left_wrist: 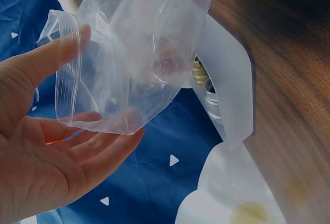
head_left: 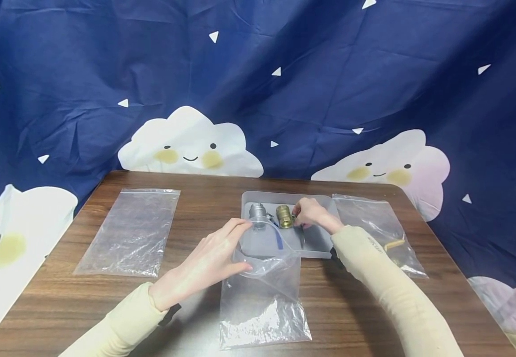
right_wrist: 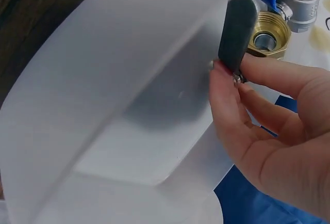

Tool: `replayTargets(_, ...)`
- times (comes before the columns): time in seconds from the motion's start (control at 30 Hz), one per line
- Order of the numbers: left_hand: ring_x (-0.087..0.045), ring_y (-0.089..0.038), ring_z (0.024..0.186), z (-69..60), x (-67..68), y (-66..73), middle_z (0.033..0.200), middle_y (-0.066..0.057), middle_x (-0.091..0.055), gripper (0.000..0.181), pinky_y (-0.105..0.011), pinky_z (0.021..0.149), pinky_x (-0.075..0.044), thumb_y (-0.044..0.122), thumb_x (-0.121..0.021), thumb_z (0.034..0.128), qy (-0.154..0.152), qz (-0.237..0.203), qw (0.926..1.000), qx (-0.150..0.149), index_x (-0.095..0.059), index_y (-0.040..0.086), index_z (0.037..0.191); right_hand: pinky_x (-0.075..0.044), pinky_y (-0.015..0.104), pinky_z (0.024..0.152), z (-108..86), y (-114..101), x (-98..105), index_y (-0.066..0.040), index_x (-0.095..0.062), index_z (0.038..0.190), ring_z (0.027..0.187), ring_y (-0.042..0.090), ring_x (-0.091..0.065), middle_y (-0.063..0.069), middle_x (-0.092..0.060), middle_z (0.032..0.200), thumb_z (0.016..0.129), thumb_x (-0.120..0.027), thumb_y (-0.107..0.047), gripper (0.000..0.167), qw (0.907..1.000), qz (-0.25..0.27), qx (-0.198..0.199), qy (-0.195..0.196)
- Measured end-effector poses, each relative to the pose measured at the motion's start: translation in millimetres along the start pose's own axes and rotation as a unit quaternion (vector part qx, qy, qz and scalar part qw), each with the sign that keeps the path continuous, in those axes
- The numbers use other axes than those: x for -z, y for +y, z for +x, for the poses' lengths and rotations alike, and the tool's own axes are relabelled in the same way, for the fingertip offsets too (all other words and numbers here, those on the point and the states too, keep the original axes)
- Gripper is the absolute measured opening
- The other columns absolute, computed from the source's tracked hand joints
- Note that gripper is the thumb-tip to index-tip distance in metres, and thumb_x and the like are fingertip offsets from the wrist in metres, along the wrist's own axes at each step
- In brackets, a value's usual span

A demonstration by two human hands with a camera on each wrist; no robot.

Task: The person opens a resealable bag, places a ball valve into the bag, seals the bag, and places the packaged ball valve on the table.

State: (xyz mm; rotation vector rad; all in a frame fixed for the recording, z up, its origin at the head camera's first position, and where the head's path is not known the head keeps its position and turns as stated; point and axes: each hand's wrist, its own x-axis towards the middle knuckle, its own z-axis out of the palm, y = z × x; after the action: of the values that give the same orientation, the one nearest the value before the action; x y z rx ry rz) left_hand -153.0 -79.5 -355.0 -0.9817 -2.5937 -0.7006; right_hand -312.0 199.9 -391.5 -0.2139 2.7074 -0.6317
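My left hand has thumb and fingers spread apart inside the mouth of a clear zip bag, stretching it wide; the bag's lower part lies on the table. My right hand reaches into a shallow translucent tray. Its thumb and fingers pinch a brass ball valve at the base of its dark lever handle. Beside it in the tray is a silver ball valve with a blue handle. The bag's mouth overlaps the tray's front left part.
On the left of the wooden table lies a flat clear zip bag. Another zip bag at the right of the tray contains an item with a yellow handle. A blue cloud-patterned curtain hangs behind the table.
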Motion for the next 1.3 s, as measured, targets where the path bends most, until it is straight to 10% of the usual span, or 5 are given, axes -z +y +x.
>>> replayTargets(0.37,-0.068,-0.020,0.101,-0.3,-0.7,-1.0,0.135,-0.008,-0.055,0.081,-0.036,0.085,-0.060,0.029,-0.088,0.0721,-0.004,-0.001,1.0000,0.009,-0.049,0.002,0.138,-0.061,0.022,0.066,-4.4,-8.3,5.1,0.005,-0.068,0.110,0.072,0.011,-0.066,0.023,-0.067,0.120,0.082,-0.067,-0.006,0.031,0.9998,-0.015,-0.011,-0.011)
replayTargets(0.83,-0.068,-0.020,0.101,-1.3,0.0,-2.1,0.134,-0.008,-0.055,0.081,-0.036,0.085,-0.060,0.030,-0.088,0.0716,0.000,0.001,0.9999,0.010,-0.050,0.002,0.137,-0.062,0.025,0.069,-6.7,-6.1,11.4,0.004,-0.067,0.100,0.070,0.012,-0.070,0.012,-0.074,0.084,0.082,-0.071,-0.006,0.021,0.9969,0.073,-0.008,-0.027)
replayTargets(1.3,-0.068,-0.018,0.096,-0.6,-0.3,-2.6,0.133,-0.007,-0.056,0.080,-0.034,0.083,-0.061,0.030,-0.089,0.0710,0.006,0.011,0.9999,0.007,-0.051,0.002,0.136,-0.063,0.029,0.072,-15.8,3.3,14.3,0.009,-0.063,0.116,0.079,0.017,-0.071,0.012,-0.070,0.094,0.083,-0.073,-0.002,0.036,0.9857,0.168,0.016,0.003)
